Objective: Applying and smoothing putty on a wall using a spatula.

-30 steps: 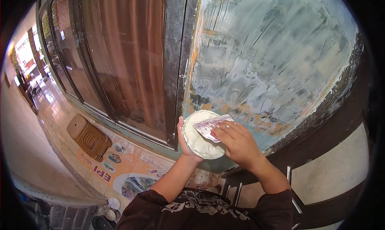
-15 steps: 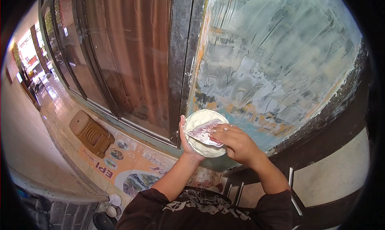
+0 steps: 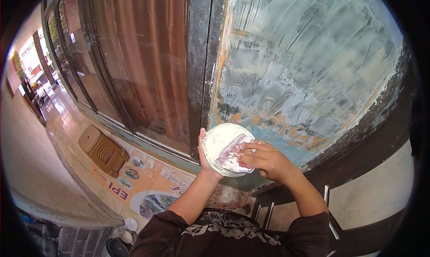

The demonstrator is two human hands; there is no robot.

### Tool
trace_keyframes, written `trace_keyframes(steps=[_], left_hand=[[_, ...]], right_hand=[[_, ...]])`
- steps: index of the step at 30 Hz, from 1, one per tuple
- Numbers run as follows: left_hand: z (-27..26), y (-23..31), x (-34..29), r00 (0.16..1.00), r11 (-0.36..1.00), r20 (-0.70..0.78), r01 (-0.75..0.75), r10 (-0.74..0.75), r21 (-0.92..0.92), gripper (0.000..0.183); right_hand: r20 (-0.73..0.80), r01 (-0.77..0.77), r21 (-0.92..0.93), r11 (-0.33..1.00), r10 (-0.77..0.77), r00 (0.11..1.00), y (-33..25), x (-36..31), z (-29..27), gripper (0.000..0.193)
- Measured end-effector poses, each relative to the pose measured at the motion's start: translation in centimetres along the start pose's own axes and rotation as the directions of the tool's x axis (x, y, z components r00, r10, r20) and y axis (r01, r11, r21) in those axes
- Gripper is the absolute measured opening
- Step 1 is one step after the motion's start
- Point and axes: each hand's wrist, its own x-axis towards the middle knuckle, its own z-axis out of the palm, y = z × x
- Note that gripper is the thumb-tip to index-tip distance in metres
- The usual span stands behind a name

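Observation:
My left hand (image 3: pixel 206 164) supports a round tub of off-white putty (image 3: pixel 224 136) from below and the left side, its thumb along the rim. In my right hand (image 3: pixel 269 162) is a flat, thin putty spreader (image 3: pixel 230 155), smeared white and pinkish. Its blade lies tilted over the right part of the putty, seemingly touching the surface. White smears dot my right fingers. Just beyond the tub stands a wall panel (image 3: pixel 309 69) coated with streaky grey-white putty, with orange and teal patches low down.
Left of the panel are a dark frame (image 3: pixel 198 64) and a glass window with a brown curtain (image 3: pixel 139 55) behind it. Stacked brown plastic stools (image 3: pixel 103 150) stand on a printed orange banner (image 3: pixel 148 185) on the floor. Small containers (image 3: pixel 126 237) sit lower left.
The spreader has shifted toward the tub's right side and lies flatter, uncovering a smoother stretch of putty on the left. My right hand has moved slightly right.

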Motion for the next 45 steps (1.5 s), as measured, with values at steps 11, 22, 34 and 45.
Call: trace_keyframes(steps=[11, 22, 34, 45], left_hand=[[-0.1, 0.1, -0.3, 1.0, 1.0, -0.019, 0.003, -0.003, -0.006, 0.084], [-0.3, -0.4, 0.0, 1.0, 1.0, 0.015, 0.014, -0.014, -0.015, 0.097], [2.4, -2.6, 1.9, 0.997, 0.999, 0.063, 0.039, -0.039, -0.001, 0.092], [3.1, -3.9, -2.2, 0.915, 0.929, 0.162, 0.37, -0.368, 0.019, 0.106]], right_hand=[[0.035, -0.067, 0.018, 0.998, 0.066, 0.997, -0.4, -0.9, -0.3, 0.063], [0.06, -0.084, 0.114, 0.99, 0.077, 0.995, 0.0, -1.2, -1.8, 0.061], [-0.155, 0.096, 0.988, 0.122, 0.742, 0.652, 2.4, -1.0, -3.6, 0.036], [-0.07, 0.193, 0.977, -0.091, 0.719, 0.692, 1.9, -2.9, -3.2, 0.039]])
